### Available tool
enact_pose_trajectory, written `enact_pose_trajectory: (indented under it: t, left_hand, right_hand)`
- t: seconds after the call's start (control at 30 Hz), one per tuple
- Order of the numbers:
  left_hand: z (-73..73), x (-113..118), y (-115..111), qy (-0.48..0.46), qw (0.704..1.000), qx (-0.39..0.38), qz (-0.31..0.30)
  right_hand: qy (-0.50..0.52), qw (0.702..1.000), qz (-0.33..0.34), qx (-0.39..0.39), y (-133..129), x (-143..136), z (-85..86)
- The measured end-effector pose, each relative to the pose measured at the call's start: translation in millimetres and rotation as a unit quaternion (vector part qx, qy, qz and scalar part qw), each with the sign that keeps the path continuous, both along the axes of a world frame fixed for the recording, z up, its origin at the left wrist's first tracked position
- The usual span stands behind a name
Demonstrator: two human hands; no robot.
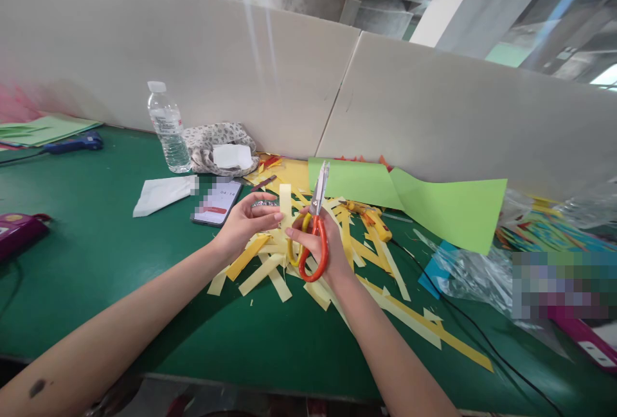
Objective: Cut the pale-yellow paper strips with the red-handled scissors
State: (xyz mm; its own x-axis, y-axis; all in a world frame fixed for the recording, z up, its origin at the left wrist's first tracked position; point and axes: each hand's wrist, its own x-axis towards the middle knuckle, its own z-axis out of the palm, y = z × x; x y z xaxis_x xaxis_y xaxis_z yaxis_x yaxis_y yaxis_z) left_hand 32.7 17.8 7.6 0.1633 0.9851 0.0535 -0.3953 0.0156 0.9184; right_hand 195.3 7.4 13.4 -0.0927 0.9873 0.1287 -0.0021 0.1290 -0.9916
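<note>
Between the fingertips of my left hand (248, 221) is the upper part of a pale yellow paper strip (285, 198), standing upright. My right hand (328, 240) holds a pair of scissors (317, 208), one handle red and one yellow, blades pointing up and away. The right thumb reaches toward the lower end of the strip; whether it pinches it I cannot tell. Under both hands lies a loose heap of pale and darker yellow paper strips (270, 269). A yellow glue gun (378, 221) lies just right of my right hand.
A phone (216, 202), white tissue (164, 194), water bottle (168, 128) and patterned cloth (207, 147) are at left. Green paper sheets (448, 205) lean at the back right. A black cord (463, 317) crosses the green table (216, 353) near clear plastic wrapping (482, 285).
</note>
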Motion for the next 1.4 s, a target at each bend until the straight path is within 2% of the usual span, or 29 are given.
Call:
enact_pose_trajectory:
  t: [0.1, 0.27, 1.4]
  left_hand:
    - [-1.3, 1.1, -0.8, 0.016, 1.0, 0.02, 0.001]
    - [-2.2, 2.9, -1.2, 0.047, 0.998, 0.029, 0.018]
    - [-5.0, 3.8, -2.5, 0.046, 0.999, 0.019, 0.0]
  right_hand:
    - [0.009, 1.0, -0.012, 0.001, 2.2, 0.5, -1.0]
    - [0.015, 1.0, 0.006, 0.003, 4.6, 0.9, -4.4]
    - [0.001, 1.0, -0.018, 0.004, 2.0, -1.2, -2.9]
